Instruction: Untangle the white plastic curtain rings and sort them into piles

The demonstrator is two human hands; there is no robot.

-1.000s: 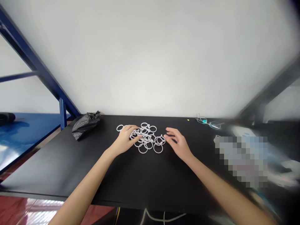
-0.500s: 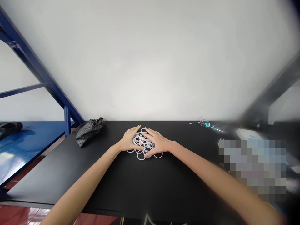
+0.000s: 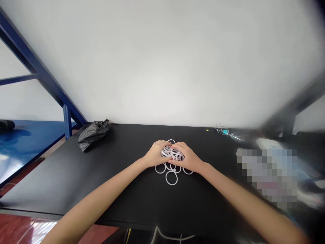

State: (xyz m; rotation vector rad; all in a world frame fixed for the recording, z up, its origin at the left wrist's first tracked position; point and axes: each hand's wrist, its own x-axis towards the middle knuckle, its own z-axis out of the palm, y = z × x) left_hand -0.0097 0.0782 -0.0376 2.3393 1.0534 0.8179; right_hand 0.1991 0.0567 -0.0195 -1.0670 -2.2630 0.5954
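Observation:
A heap of white plastic rings point(image 3: 172, 153) lies on the black table point(image 3: 127, 189). My left hand point(image 3: 155, 156) and my right hand point(image 3: 189, 160) are cupped round the heap from both sides, fingers curled and pressed against the rings, fingertips almost meeting on top. A few rings lie loose just in front of my hands, the nearest one point(image 3: 171, 178) flat on the table. One ring pokes out behind the heap.
A crumpled black plastic bag point(image 3: 92, 134) sits at the table's back left. A pair of glasses point(image 3: 225, 132) lies at the back right by the white wall. A blurred-out area covers the right side. A blue metal frame point(image 3: 38, 73) rises at the left.
My hands closed in from both sides and bunched the spread rings into a tight heap, curling from flat to cupped. A few rings stayed loose in front.

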